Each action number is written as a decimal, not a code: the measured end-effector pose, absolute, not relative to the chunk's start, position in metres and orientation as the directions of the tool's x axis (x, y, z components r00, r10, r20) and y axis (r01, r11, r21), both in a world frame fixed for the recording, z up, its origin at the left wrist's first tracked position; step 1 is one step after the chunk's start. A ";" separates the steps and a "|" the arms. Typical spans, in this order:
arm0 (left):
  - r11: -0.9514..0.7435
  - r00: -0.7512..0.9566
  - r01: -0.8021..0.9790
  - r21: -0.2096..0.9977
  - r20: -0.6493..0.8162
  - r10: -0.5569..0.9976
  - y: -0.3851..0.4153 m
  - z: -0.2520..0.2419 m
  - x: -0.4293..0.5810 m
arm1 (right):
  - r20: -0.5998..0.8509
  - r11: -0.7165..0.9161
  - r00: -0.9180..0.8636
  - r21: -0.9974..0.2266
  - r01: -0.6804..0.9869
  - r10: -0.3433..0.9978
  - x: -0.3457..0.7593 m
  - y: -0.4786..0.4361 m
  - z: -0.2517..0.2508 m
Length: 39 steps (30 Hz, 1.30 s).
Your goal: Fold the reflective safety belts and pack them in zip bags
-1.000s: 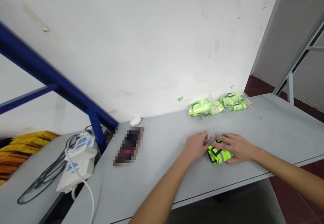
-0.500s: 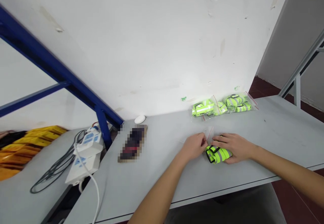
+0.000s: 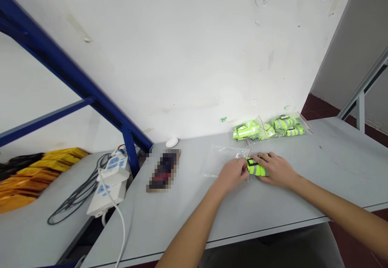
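Note:
My left hand (image 3: pixel 232 175) pinches the open edge of a clear plastic zip bag (image 3: pixel 216 161), which lies flat on the table to its left. At the bag's mouth, near its red zip line, sits a folded reflective vest (image 3: pixel 257 169), bright yellow-green with grey bands and black trim. My right hand (image 3: pixel 277 169) is wrapped over the vest's right side, holding it against the bag's opening. How far the vest's left end reaches inside is partly hidden by my left fingers.
Several bagged yellow-green bundles (image 3: pixel 247 130) lie along the wall at the back. A pixelated flat object (image 3: pixel 163 171) and a white oval object (image 3: pixel 172 142) are to the left. Power strips (image 3: pixel 109 191) with cables sit by the blue frame (image 3: pixel 130 146), near yellow and orange packages (image 3: pixel 45 171).
The vest has moved up and is turned, now at the bag's mouth. The bag now shows spread out to the left of my left hand. The camera view has shifted slightly.

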State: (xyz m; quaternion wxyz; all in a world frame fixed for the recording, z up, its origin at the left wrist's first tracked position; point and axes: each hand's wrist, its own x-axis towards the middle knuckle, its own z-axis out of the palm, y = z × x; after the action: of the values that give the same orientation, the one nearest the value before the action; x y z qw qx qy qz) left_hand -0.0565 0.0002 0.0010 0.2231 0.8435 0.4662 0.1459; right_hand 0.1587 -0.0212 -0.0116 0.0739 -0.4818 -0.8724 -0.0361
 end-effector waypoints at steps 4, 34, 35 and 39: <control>-0.439 0.483 0.725 0.530 0.063 0.873 0.000 0.003 -0.054 | 0.174 0.430 -0.428 0.030 0.903 0.887 0.145 -0.027 -0.012; -0.660 0.618 0.651 0.373 0.244 0.747 0.016 -0.031 -0.057 | 0.017 0.282 -0.282 -0.107 0.953 0.959 0.117 -0.011 0.007; -0.641 0.591 0.685 0.347 0.250 0.767 0.018 -0.031 -0.057 | 0.018 0.284 -0.284 -0.119 0.951 0.959 0.116 -0.011 0.008; -0.636 0.590 0.746 0.196 0.247 0.769 0.026 -0.032 -0.060 | -0.013 0.320 -0.331 -0.225 0.920 0.944 0.117 -0.014 0.011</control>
State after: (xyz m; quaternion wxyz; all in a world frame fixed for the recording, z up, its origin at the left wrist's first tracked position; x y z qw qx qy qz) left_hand -0.0597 0.0256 -0.0325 0.0358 0.8909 0.4251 0.1559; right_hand 0.1168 -0.0144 0.0114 0.0602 -0.5753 -0.8100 0.0963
